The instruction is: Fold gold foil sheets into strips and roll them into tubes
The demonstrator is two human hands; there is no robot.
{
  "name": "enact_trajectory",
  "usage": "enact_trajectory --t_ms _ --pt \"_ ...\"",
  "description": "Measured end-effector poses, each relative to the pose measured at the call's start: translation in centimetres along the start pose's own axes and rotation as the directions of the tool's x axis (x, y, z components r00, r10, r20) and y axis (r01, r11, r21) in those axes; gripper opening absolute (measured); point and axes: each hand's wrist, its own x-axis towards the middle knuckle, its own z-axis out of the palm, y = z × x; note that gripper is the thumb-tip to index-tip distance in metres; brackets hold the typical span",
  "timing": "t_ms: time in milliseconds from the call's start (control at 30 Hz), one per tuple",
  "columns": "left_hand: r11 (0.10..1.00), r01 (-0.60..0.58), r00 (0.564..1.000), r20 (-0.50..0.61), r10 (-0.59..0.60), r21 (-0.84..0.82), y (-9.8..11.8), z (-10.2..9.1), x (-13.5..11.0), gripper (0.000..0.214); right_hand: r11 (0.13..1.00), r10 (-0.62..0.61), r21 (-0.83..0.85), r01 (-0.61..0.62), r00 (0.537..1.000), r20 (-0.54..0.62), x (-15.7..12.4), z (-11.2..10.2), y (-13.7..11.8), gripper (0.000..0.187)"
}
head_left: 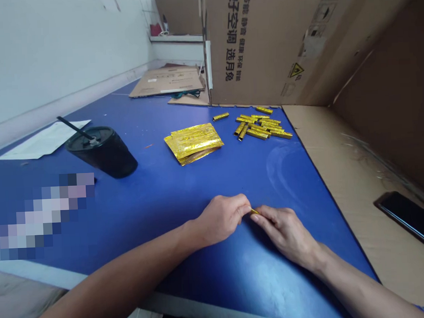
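We find our left hand [220, 220] and right hand [285, 234] in a closed, pinching grip on a thin gold foil piece [254, 211] over the blue counter [199, 192]. Ahead lie a heap of rolled gold foil tubes [261, 126] and a larger stack of flat gold foil sheets [193, 143].

The bare left hand [220, 219] and bare right hand [285, 235] meet at the fingertips, backs upward, while the left forearm [115, 275] and right forearm [365, 283] angle in from the lower corners. The fingers seem curled into a pinch, though they partly hide each other.
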Motion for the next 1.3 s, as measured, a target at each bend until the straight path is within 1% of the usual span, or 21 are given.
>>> enact_trajectory --t_ms 100,200,300,367,433,500,567,633,667,767,833,933,1033,1100,1167,1300 --pt "1.0 0.012 0.999 -0.033 -0.011 0.022 0.2 0.1 -0.1 0.023 0.999 -0.009 -0.04 0.008 0.999 -0.032 0.0 0.2 -0.1 0.035" --pt "0.996 0.078 0.996 -0.03 -0.079 -0.04 0.5 0.2 0.0 0.029 0.987 -0.085 -0.141 0.076 0.995 -0.055 -0.1 0.4 0.2 0.034" --pt "0.969 0.174 0.985 0.023 -0.173 -0.174 0.3 0.3 0.2 0.039 0.944 -0.164 -0.304 0.128 0.982 -0.095 -0.2 0.5 0.5 0.035" --pt "0.949 0.207 0.978 0.073 -0.195 -0.24 0.0 0.3 0.4 0.041 0.933 -0.157 -0.344 0.107 0.98 -0.12 -0.3 0.4 0.4 0.033" --pt "0.946 0.205 0.978 0.081 -0.19 -0.253 -0.3 0.2 0.5 0.037 0.964 -0.085 -0.261 0.05 0.989 -0.123 -0.3 0.2 0.2 0.029" --pt "0.96 0.174 0.985 0.046 -0.168 -0.22 -0.6 0.2 0.5 0.033 0.995 0.025 -0.091 -0.032 0.996 -0.083 -0.3 0.0 -0.1 0.029" --pt "0.973 0.137 0.991 0.017 -0.136 -0.188 -0.6 0.1 0.4 0.028 0.991 0.111 0.081 -0.109 0.994 -0.017 -0.2 -0.1 -0.3 0.03" --pt "0.972 0.12 0.993 0.014 -0.12 -0.204 -0.6 0.2 0.4 0.027 0.971 0.143 0.188 -0.144 0.99 0.024 -0.1 -0.1 -0.3 0.034" --pt "0.962 0.127 0.992 0.022 -0.125 -0.243 -0.5 0.3 0.3 0.028 0.964 0.144 0.221 -0.146 0.989 0.025 -0.1 -0.1 -0.3 0.035" --pt "0.885 0.188 0.982 0.075 -0.172 -0.427 -0.3 0.7 0.3 0.027 0.949 0.15 0.284 -0.139 0.989 -0.018 -0.1 0.0 -0.4 0.034" --pt "0.834 0.212 0.977 0.094 -0.191 -0.51 -0.2 1.0 0.4 0.025 0.938 0.157 0.317 -0.141 0.987 -0.023 -0.1 0.1 -0.5 0.035" --pt "0.81 0.21 0.977 0.079 -0.2 -0.548 -0.2 1.0 0.6 0.025 0.909 0.178 0.375 -0.18 0.983 0.042 0.0 0.3 -0.4 0.034" --pt "0.788 0.216 0.972 0.05 -0.23 -0.577 -0.6 0.6 0.8 0.027 0.858 0.235 0.44 -0.265 0.964 0.123 0.0 0.5 -0.1 0.036" --pt "0.774 0.224 0.967 0.034 -0.253 -0.592 -0.8 0.3 1.0 0.028 0.841 0.262 0.451 -0.299 0.954 0.144 0.1 0.6 0.1 0.038" --pt "0.766 0.226 0.965 0.031 -0.261 -0.601 -0.9 0.0 1.0 0.028 0.853 0.268 0.43 -0.297 0.955 0.127 0.1 0.6 0.2 0.039" --pt "0.757 0.208 0.969 0.028 -0.244 -0.619 -1.0 -0.1 1.0 0.03 0.897 0.238 0.374 -0.237 0.97 0.042 -0.1 0.6 0.1 0.04"
